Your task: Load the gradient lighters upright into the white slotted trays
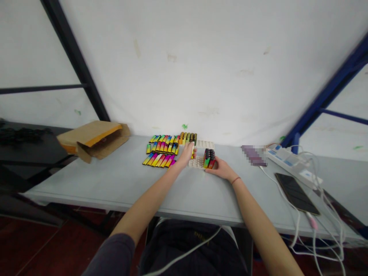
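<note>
In the head view, my left hand point(187, 153) is closed round a small item with a yellow part, mostly hidden by my fingers. It is above the left end of a white tray with cells point(196, 162). My right hand point(223, 169) grips the tray's right end, its thumb in front. Two rows of colourful dark-topped pieces point(209, 158), shaped like lighters, stand upright in that end. Left of my left hand, several flat rainbow-coloured pieces point(159, 159) lie in rows. Behind it stands a group of yellow pieces with dark tops point(187, 137).
Another white tray point(205, 144) lies near the wall. At the left of the grey table point(115, 188) is an open brown cardboard box point(93, 138). A black phone point(296, 193), a blurred-out purple item point(254, 155) and a power strip point(293, 165) with white cables are at the right.
</note>
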